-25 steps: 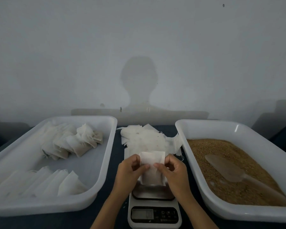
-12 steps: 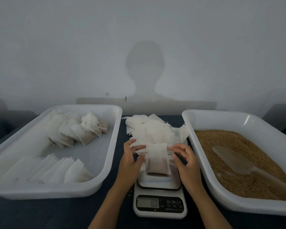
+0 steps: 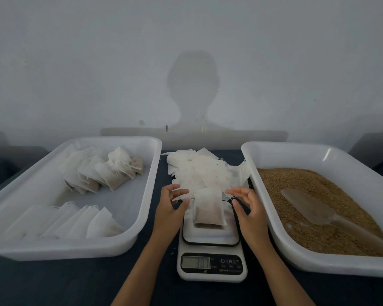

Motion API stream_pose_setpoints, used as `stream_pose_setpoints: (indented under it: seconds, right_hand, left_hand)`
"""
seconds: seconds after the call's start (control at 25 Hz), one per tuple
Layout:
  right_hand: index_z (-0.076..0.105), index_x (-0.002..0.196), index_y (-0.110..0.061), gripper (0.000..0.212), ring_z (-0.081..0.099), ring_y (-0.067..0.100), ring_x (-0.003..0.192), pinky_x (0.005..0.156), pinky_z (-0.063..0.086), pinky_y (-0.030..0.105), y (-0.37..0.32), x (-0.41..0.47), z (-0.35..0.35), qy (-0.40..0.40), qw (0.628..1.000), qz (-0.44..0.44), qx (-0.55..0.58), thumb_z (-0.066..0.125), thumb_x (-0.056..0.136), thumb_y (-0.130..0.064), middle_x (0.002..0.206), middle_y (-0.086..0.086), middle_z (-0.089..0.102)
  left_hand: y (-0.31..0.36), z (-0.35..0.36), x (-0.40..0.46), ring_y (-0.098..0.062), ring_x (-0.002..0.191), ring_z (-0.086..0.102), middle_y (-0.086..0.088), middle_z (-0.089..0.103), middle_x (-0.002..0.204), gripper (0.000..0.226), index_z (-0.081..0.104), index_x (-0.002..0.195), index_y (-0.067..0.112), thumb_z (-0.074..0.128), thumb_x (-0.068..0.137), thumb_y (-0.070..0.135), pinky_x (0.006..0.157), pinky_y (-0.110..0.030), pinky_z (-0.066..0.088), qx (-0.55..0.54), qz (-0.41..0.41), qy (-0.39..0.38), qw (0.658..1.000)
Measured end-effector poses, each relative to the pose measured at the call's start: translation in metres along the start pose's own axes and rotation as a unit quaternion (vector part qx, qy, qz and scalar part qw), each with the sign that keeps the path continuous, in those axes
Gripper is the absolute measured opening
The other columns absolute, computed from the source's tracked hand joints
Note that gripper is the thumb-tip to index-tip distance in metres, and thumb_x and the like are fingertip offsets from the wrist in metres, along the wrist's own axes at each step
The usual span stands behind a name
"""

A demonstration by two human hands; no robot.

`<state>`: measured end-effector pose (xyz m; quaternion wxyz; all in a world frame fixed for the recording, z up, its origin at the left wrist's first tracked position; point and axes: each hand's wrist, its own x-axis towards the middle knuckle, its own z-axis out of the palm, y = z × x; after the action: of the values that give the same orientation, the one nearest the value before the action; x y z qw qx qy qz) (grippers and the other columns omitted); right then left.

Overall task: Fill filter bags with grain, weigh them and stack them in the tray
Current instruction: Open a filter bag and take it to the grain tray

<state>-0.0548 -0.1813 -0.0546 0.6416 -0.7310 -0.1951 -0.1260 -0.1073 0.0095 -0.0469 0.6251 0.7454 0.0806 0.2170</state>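
Right now I see a filled bag (image 3: 209, 209) lying on the scale (image 3: 211, 239), clear of both hands. My left hand (image 3: 169, 209) and right hand (image 3: 248, 209) hover either side, fingers spread loosely, holding nothing. Stacked bags sit in the left tray (image 3: 139, 219); grain (image 3: 307, 217) and a scoop (image 3: 307, 205) fill the right tray (image 3: 285, 151).
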Motion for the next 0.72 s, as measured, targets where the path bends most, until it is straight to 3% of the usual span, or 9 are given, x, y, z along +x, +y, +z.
stream_pose_setpoints:
  seconds: [0.36, 0.6, 0.72]
  right_hand:
    - [0.060, 0.107, -0.016, 0.022, 0.060, 0.003, 0.109, 0.100, 0.044, 0.028, -0.001, 0.000, 0.001, -0.002, 1.000, 0.002, -0.013, 0.055, 0.091, -0.001, 0.108, -0.010, 0.068]
    - [0.059, 0.111, -0.018, 0.024, 0.057, -0.004, 0.107, 0.099, 0.045, 0.023, 0.001, -0.001, 0.004, -0.049, 0.995, 0.001, -0.085, 0.058, 0.091, -0.005, 0.110, -0.011, 0.065]
    - [0.060, 0.113, -0.017, 0.026, 0.056, -0.001, 0.108, 0.099, 0.046, 0.030, -0.001, -0.002, 0.005, -0.056, 0.991, -0.018, -0.122, 0.060, 0.089, -0.006, 0.110, -0.011, 0.063]
  left_hand:
    - [-0.003, 0.002, 0.000, -0.013, 0.105, 0.061, 0.009, 0.064, 0.109, 0.033, 0.048, 0.113, 0.023, 0.064, 0.088, 0.009, 0.095, -0.034, 0.049, 0.009, -0.009, -0.011, 1.000]
    - [-0.001, 0.012, 0.009, -0.010, 0.111, 0.052, 0.005, 0.053, 0.121, 0.051, 0.038, 0.131, 0.019, 0.066, 0.088, 0.026, 0.089, -0.019, 0.039, 0.090, -0.059, -0.097, 0.989]
    - [0.007, 0.016, 0.016, -0.006, 0.096, 0.057, 0.003, 0.058, 0.106, 0.053, 0.041, 0.126, 0.022, 0.071, 0.083, 0.027, 0.074, -0.006, 0.042, 0.102, -0.047, -0.083, 0.990]
